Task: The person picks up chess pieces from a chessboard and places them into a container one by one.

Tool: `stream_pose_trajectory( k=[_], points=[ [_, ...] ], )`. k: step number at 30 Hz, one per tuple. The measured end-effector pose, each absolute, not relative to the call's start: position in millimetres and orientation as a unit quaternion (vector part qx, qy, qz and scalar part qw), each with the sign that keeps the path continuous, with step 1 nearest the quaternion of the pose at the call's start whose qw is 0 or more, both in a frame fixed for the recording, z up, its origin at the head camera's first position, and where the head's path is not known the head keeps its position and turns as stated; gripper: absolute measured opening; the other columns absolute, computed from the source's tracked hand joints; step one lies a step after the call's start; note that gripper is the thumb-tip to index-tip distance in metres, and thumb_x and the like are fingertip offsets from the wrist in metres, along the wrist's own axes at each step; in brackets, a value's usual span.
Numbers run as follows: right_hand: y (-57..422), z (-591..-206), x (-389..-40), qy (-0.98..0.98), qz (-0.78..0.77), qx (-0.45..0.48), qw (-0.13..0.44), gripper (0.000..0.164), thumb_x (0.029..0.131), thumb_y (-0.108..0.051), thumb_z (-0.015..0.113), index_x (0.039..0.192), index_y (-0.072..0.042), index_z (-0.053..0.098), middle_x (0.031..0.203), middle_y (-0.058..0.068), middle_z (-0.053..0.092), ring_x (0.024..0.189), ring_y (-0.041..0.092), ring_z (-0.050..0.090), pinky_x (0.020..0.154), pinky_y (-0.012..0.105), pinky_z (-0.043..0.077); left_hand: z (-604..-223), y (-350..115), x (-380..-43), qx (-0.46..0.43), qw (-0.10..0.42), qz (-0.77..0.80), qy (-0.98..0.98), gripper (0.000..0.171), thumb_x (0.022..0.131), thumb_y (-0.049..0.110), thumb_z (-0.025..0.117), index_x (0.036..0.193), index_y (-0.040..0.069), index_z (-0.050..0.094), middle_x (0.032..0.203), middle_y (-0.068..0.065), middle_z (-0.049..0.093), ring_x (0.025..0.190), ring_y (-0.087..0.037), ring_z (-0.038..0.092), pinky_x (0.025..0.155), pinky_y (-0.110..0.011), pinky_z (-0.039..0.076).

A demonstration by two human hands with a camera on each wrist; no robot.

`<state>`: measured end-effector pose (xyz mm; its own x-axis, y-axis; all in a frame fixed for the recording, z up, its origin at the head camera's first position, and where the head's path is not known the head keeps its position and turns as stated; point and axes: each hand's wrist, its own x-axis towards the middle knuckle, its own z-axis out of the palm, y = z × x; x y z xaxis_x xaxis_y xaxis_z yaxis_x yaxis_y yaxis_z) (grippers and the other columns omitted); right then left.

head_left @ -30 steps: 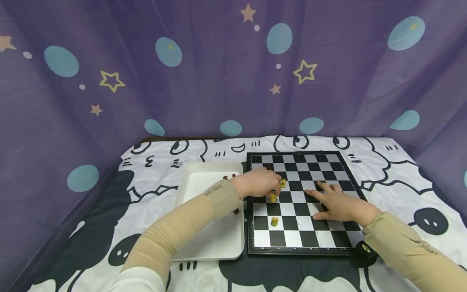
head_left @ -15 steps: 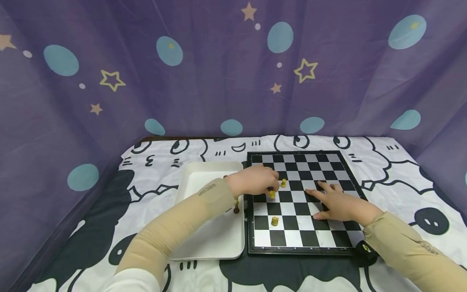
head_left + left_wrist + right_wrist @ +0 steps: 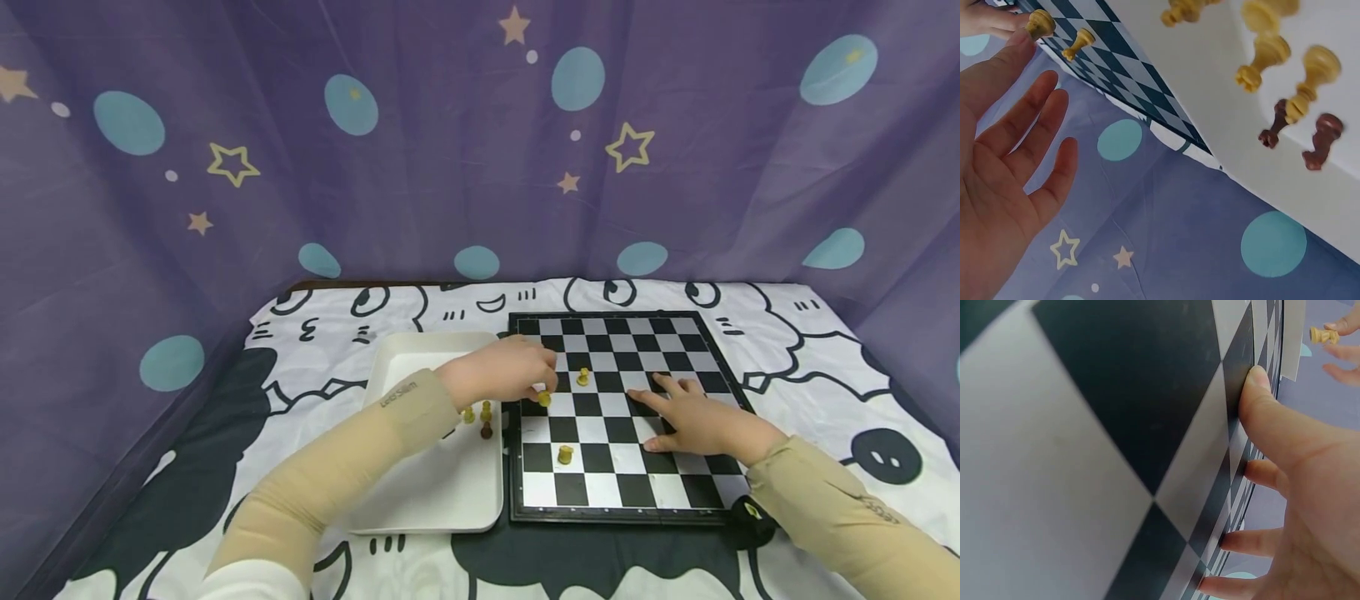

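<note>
My left hand (image 3: 504, 368) pinches a yellow chess piece (image 3: 544, 399) between thumb and fingertips, over the left edge of the chessboard (image 3: 600, 515). In the left wrist view this held piece shows its round base, with the other fingers spread loosely. Two more yellow pieces stand on the board: one piece (image 3: 583, 377) to the right of the left hand, another piece (image 3: 565, 454) nearer the front. My right hand (image 3: 697, 419) rests on the board's right side with fingers spread, holding nothing. In the right wrist view its thumb (image 3: 1260, 381) touches the squares.
Left of the board lies a white tray (image 3: 427, 512), partly covered by the left forearm. Several yellow pieces (image 3: 1266, 59) and two dark red pieces (image 3: 1324, 140) are in it. A small black object (image 3: 752, 518) lies at the board's front right corner. A purple curtain (image 3: 450, 150) hangs behind.
My left hand has lifted the yellow piece off its square and moved left with it toward the tray. More pieces in the tray now show. The right hand has stayed in place.
</note>
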<state>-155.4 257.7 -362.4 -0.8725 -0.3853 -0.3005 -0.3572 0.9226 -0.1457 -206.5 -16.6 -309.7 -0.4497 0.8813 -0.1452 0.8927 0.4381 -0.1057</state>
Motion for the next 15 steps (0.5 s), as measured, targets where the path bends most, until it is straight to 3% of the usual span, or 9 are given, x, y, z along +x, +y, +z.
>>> stream_pose_trajectory(
  k=[8,15],
  points=[
    [257.7,-363.4,-154.9,0.967,-0.045,-0.195,0.160,0.079,0.078,-0.056,0.065,0.141,-0.014,0.042,0.143,0.034,0.027,0.122,0.061,0.030,0.083,0.067,0.043,-305.3,-35.5,-200.8,0.521,0.012,-0.071,0.851,0.021,0.080,0.023,0.074,0.101,0.023,0.073,0.102,0.006,0.065,0.096,-0.011,0.060,0.080,-0.030,0.048],
    [257.2,-363.4,-154.9,0.966,-0.044,-0.195,0.161,0.079,0.077,-0.057,0.065,0.140,-0.014,0.043,0.143,0.035,0.027,0.123,0.061,0.029,0.083,0.068,0.043,-302.7,-52.0,-197.3,0.527,-0.011,-0.069,0.847,0.017,0.079,0.021,0.075,0.096,0.022,0.073,0.096,0.005,0.065,0.091,-0.014,0.060,0.079,-0.031,0.049]
  ],
)
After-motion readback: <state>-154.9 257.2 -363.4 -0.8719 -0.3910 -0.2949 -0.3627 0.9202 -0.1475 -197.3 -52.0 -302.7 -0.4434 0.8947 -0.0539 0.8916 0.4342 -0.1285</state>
